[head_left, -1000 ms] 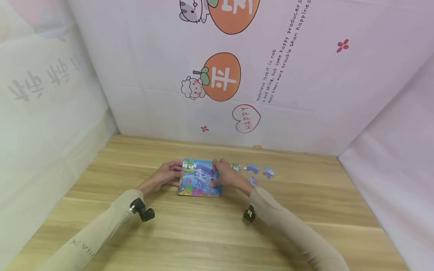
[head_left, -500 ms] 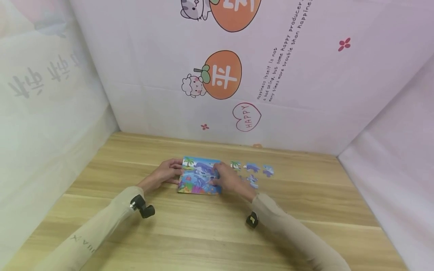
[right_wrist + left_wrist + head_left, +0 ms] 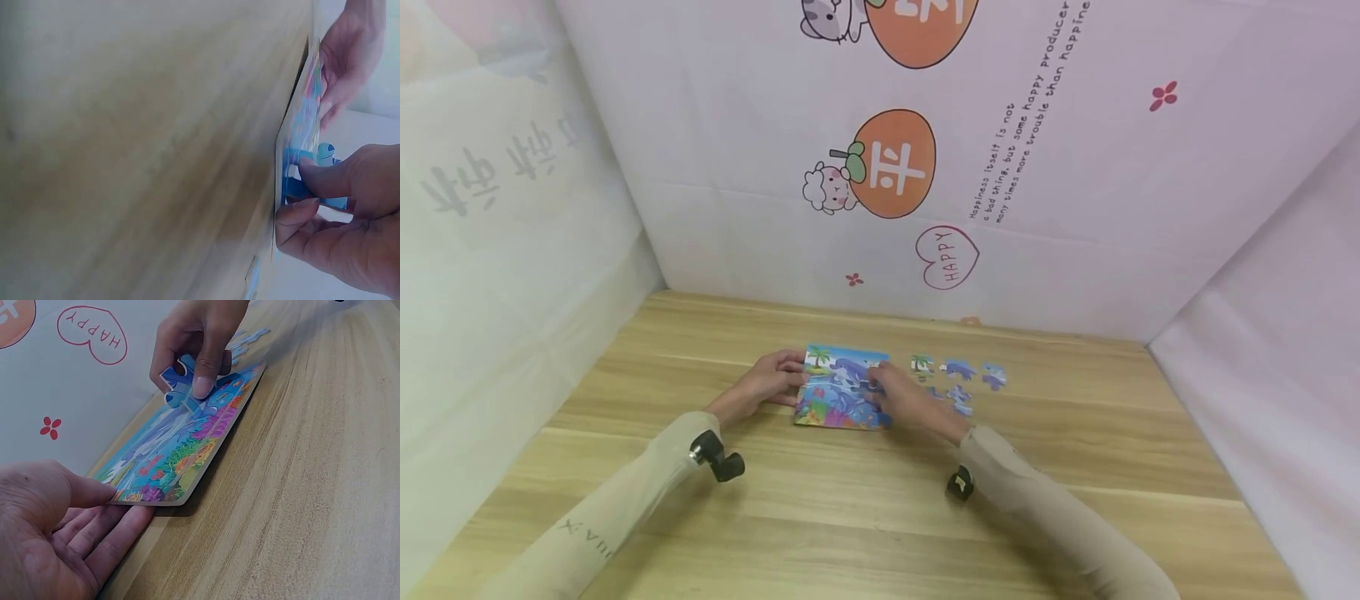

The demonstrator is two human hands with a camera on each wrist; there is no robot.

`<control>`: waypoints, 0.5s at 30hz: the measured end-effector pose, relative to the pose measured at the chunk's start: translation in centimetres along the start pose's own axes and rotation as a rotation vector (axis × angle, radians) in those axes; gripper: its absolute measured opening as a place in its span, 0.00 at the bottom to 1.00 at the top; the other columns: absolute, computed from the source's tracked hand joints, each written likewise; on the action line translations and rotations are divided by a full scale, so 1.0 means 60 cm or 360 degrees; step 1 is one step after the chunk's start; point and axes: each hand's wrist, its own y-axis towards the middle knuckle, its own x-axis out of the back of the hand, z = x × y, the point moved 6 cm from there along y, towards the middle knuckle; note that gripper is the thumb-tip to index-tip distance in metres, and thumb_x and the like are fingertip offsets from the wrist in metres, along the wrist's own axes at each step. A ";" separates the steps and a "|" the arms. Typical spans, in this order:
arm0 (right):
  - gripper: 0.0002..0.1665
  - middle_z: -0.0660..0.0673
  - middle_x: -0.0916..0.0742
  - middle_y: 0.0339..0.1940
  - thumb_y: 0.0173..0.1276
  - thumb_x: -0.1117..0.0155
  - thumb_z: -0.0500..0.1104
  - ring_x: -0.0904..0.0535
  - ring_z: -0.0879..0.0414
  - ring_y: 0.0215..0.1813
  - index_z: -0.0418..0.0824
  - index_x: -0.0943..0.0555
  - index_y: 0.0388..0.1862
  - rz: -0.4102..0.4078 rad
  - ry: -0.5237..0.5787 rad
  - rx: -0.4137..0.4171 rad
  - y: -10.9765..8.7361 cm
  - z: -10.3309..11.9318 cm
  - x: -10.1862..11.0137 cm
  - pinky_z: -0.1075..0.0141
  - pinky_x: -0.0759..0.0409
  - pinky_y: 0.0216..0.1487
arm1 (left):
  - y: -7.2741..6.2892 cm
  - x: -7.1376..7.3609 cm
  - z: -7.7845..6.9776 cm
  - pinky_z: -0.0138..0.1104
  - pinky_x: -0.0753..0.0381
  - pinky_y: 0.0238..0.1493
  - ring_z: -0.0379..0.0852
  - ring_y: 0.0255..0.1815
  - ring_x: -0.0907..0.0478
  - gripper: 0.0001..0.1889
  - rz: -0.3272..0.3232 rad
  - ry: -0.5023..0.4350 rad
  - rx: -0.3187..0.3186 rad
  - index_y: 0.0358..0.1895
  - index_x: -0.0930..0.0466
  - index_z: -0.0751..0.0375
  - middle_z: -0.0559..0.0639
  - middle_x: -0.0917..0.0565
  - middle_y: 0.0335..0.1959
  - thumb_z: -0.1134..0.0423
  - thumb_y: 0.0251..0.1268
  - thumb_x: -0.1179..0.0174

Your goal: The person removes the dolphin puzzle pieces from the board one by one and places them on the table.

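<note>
A jigsaw board (image 3: 831, 412) with a dolphin and coral picture lies on the wooden table. My left hand (image 3: 769, 379) grips its left edge; in the left wrist view the thumb is on top and the fingers are under the rim. At the board's right side, my right hand (image 3: 908, 398) pinches a blue jigsaw piece (image 3: 177, 392) between thumb and fingers, close over the picture. The right wrist view shows the thumb (image 3: 328, 180) low over the board, with the lower fingers at its edge. Part of the piece is hidden by the fingers.
Several loose jigsaw pieces (image 3: 958, 369) lie on the table (image 3: 850, 517) to the right of the board, some partly behind the right hand. A printed white cloth wall (image 3: 737, 208) stands behind the table, with more white cloth at both sides.
My right hand has shifted slightly and turned over the board's right side, so more of the loose pieces show beyond it. The left hand keeps its grip on the board.
</note>
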 end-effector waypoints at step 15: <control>0.06 0.45 0.16 0.32 0.74 0.32 0.35 0.21 0.55 0.37 0.33 0.14 0.35 -0.0028 0.0097 0.0130 0.005 -0.013 0.015 0.66 0.14 0.39 | -0.023 -0.031 -0.032 0.33 0.14 0.35 0.49 0.42 0.24 0.50 -0.0012 0.0303 -0.0167 0.81 0.48 0.73 0.64 0.29 0.55 0.66 0.63 0.25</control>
